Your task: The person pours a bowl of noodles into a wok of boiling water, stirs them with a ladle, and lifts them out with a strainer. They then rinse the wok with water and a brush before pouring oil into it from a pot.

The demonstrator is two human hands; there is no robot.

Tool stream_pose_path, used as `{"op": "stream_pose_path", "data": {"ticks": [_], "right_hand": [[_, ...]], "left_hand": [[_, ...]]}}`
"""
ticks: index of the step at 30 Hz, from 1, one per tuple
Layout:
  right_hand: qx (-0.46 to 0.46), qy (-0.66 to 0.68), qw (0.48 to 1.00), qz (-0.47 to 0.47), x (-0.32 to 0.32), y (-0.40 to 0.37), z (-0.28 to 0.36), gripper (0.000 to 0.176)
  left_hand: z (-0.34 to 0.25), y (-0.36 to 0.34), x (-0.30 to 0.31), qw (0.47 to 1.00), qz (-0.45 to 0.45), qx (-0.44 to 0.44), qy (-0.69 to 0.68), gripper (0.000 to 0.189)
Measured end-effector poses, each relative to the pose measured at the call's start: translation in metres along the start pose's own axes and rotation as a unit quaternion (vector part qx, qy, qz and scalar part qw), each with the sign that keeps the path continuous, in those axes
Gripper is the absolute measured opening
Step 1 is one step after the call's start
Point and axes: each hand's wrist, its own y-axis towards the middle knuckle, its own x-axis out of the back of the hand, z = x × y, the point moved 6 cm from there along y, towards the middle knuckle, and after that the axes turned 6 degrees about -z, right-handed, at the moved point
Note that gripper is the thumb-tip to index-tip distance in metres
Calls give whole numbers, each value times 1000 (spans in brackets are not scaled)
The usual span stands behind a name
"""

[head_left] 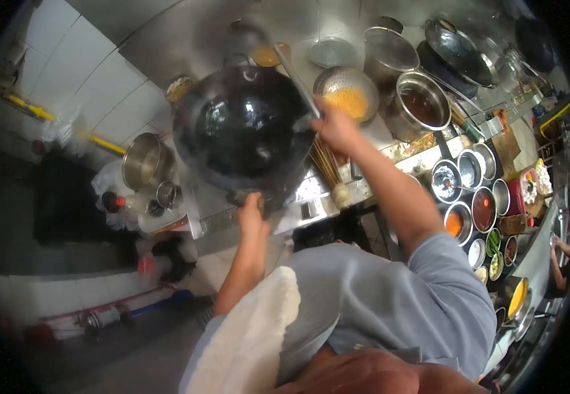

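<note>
A large black wok (pixel 245 125) stands on the stove, its inside dark and shiny. My left hand (pixel 252 213) is closed on the grip at the wok's near edge. In my right hand (pixel 334 128), closed at the wok's right side, is the metal handle of a ladle (pixel 291 72). The ladle's far end is smeared by motion beyond the wok's back right rim. Just past my right hand, a perforated strainer (pixel 326 80) holds yellow food. A bamboo wok brush (pixel 327 171) lies below that hand.
A pot of brown liquid (pixel 423 108) stands to the right, with a deep pot (pixel 390 49) behind it. Several bowls of sauces and ingredients (pixel 483 209) fill the right counter. At left sits a steel pot (pixel 145 163). Another person's arm (pixel 559 262) shows at far right.
</note>
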Motion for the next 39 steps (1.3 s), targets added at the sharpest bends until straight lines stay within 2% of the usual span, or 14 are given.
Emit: {"op": "stream_pose_path", "data": {"ticks": [1,2,3,7,12,13,17,18,19,21,27,32,35,39], "right_hand": [[8,20,999,-38,-25,-5,-30,59],[-118,116,986,20,-35,-21,-35,59],[21,69,993,-91,-42,-23,-59,59],[-183,-21,982,-34,-2,-9,-85,53],[-145,-262,951,-75,36,109,-189,49],[-118,-282,946,-104,42,127,-185,27],[-86,-334,936,67,15,232,-274,26],[-210,-165,961,72,17,237,-282,22],[-326,10,942,72,21,239,-279,18],[-348,405,843,60,24,228,-250,19],[-352,476,806,-3,55,187,-221,21],[-321,450,833,22,83,113,-139,13],[-325,424,844,47,91,72,-108,12],[-314,360,876,67,93,15,-50,11]], "left_hand": [[-2,6,-1,997,36,62,-31,24],[-3,10,-2,988,69,123,-63,23],[-10,16,-5,987,67,126,-68,23],[-4,60,-29,978,114,161,-67,22],[22,95,-44,980,76,178,-39,25],[24,96,-44,975,95,197,-44,27],[17,78,-47,984,37,172,-18,35],[14,73,-50,984,29,174,-17,35],[11,69,-50,985,16,174,7,39],[2,59,-52,985,-5,173,27,43],[1,51,-51,978,-8,211,8,58],[4,62,-73,934,194,211,-215,55],[2,62,-74,944,154,224,-187,59],[22,88,-57,972,87,215,-28,29]]}}
